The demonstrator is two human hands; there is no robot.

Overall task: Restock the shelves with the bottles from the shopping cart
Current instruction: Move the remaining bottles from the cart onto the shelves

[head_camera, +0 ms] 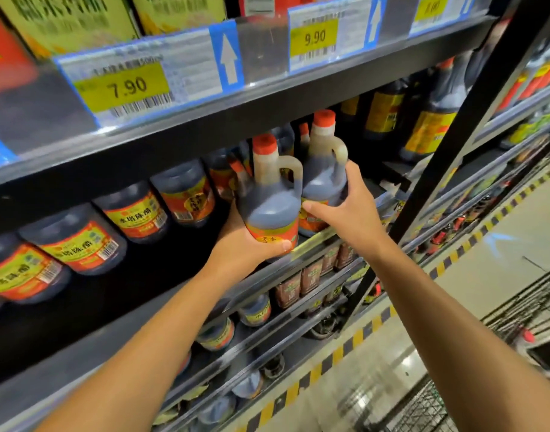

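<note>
While both arms reach up toward the middle shelf (314, 236), we hold one dark bottle in each hand. Our left hand (245, 244) cups the base of the near bottle (272, 201), fingers curled under it and the thumb pressed across its red and yellow label; this grip is closed around the bottle. That bottle stands nearly upright, its red cap at 12 o'clock, and its base sits at the shelf's front edge, though we cannot tell whether it rests on the shelf or hangs just above it. Our right hand (342, 207) wraps the second bottle (323, 169) from the side at 3 o'clock, fingers round its shoulder below the handle and the thumb lying across its lower body, so this grip is closed on that bottle as well. The second bottle stands just behind and to the 2 o'clock side of the near one, the two touching or very nearly so.

At 9 o'clock from our hands, a row of similar bottles (133, 210) with red and yellow labels fills the same shelf, running off to the left. Taller dark bottles (432, 120) stand farther along at 2 o'clock. On the shelf edge above, yellow price tags read 7.90 (127, 87) and 9.90 (314, 37). Lower shelves at 6 o'clock carry smaller bottles and brown packets (311, 280). The wire shopping cart (523, 310) shows at 4 o'clock, beside a floor (454, 307) marked with a yellow and black stripe.
</note>
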